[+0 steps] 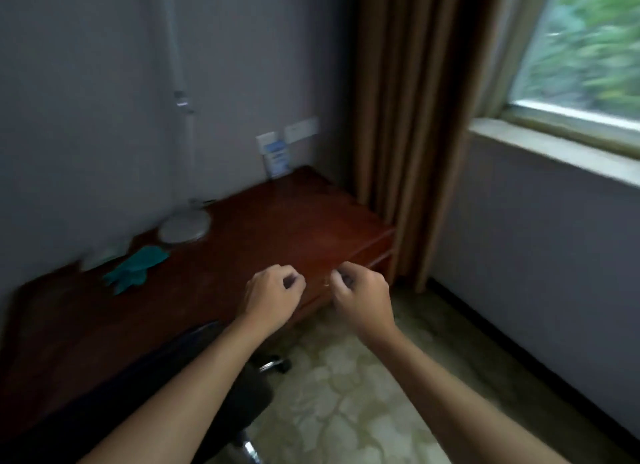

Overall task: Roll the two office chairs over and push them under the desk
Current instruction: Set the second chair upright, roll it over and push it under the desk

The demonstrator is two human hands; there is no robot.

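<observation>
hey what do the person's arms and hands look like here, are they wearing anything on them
Both forearms are bare all the way to the bottom edge of the picture, with no sleeves showing. The left hand and the right hand wear no gloves, and no watch or bracelet shows on either wrist. The picture is too blurred to tell about rings.

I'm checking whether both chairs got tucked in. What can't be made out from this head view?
- Black office chair: the left forearm covers it and the bottom edge cuts it off; how far it sits under the desk is unclear.
- Second chair: not in view.
- Left hand, right hand: curled, apparently empty.
- Green item on the desk: blurred.
</observation>
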